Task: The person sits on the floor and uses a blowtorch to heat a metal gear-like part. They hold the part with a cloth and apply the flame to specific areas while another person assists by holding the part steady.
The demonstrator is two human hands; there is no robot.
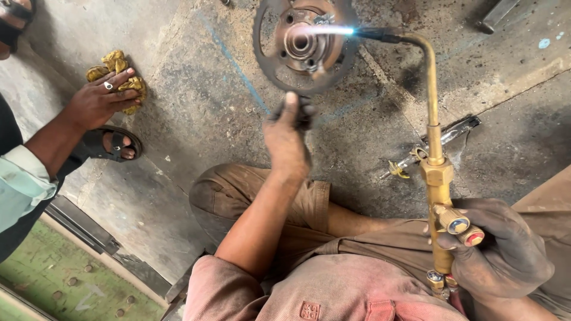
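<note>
My left hand [287,138] grips the lower rim of a rusty toothed sprocket with a hub [304,43] and holds it upright above the concrete floor. My right hand [499,249], black with grime, is closed around the handle of a brass gas torch [436,172]. The torch's curved neck rises and bends left, and its bluish-white flame [327,29] plays on the hub of the sprocket. Red and blue valve knobs sit on the torch body by my right thumb.
Another person crouches at the left, one hand [98,98] pressing a yellow rag [119,71] to the floor, a sandalled foot [116,144] beside it. A metal tool [440,139] lies on the floor behind the torch. A green metal plate [59,285] lies lower left.
</note>
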